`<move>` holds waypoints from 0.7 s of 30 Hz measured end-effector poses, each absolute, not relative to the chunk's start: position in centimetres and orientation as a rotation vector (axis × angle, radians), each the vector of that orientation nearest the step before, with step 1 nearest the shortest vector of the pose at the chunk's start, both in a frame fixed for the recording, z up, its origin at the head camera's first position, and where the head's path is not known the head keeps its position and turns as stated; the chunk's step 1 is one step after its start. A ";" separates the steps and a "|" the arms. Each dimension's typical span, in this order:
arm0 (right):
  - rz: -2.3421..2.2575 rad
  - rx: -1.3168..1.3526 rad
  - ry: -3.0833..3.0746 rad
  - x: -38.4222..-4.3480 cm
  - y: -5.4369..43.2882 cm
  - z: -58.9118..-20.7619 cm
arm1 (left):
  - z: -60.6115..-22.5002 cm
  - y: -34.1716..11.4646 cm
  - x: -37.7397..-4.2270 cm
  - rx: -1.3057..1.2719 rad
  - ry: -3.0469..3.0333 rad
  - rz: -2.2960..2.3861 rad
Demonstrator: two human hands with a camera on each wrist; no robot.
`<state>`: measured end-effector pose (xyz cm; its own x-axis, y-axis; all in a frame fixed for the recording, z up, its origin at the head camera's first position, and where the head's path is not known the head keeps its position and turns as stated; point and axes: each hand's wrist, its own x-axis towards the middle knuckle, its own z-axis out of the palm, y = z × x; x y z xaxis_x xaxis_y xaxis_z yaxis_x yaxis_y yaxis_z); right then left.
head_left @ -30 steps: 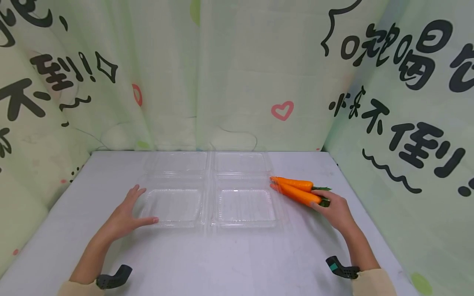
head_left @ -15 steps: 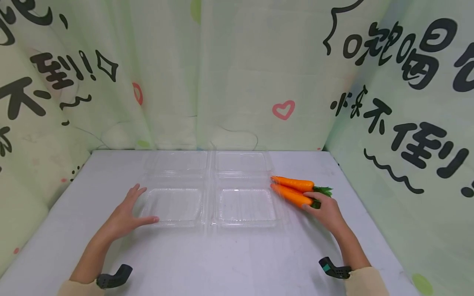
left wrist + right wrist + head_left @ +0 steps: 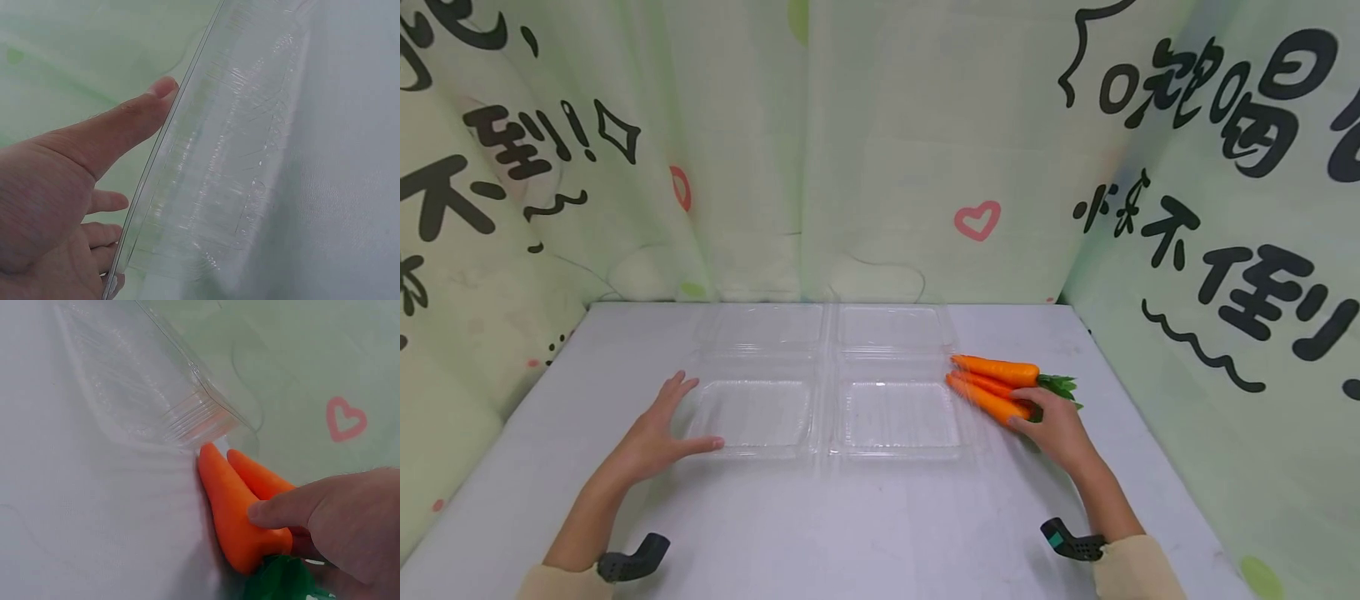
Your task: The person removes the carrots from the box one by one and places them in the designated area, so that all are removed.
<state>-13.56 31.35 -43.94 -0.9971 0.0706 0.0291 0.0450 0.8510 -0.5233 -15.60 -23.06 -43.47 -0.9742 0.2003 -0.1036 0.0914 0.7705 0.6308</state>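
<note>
Three orange carrots with green tops lie side by side at the right of the clear containers. My right hand (image 3: 1054, 421) holds the front carrot (image 3: 985, 402) near its leafy end, thumb on its near side. In the right wrist view the thumb lies on that carrot (image 3: 234, 512), with another carrot (image 3: 256, 475) behind it. The rear carrot (image 3: 996, 369) lies apart from the fingers; the middle one is partly covered. My left hand (image 3: 651, 437), thumb and fingers spread, rests at the left edge of the left clear plastic container (image 3: 752, 412). The left wrist view shows the thumb touching its rim (image 3: 150, 153).
A second clear container (image 3: 898, 412) stands right beside the left one, both with lids folded open toward the back. They sit on a white-covered table (image 3: 865, 525). A printed pale green curtain (image 3: 880, 167) encloses the back and both sides.
My right hand has shifted left along the front carrot, from its leafy end onto its body. More of the other carrots' greens shows behind it. The left hand stays in place.
</note>
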 end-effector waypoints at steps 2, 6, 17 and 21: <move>0.827 -0.084 -2.974 -13.5 31.3 -43.9 | -43.5 -23.1 -15.6 0.230 2.798 0.983; 0.820 -0.079 -2.967 -13.4 31.2 -43.9 | -43.4 -23.0 -15.4 0.226 2.795 0.983; 0.883 -0.122 -2.885 -13.6 30.6 -43.5 | -43.2 -23.0 -15.7 0.242 2.821 0.957; 0.896 -0.111 -2.866 -13.7 30.0 -42.9 | -42.7 -22.9 -16.0 0.303 2.850 0.950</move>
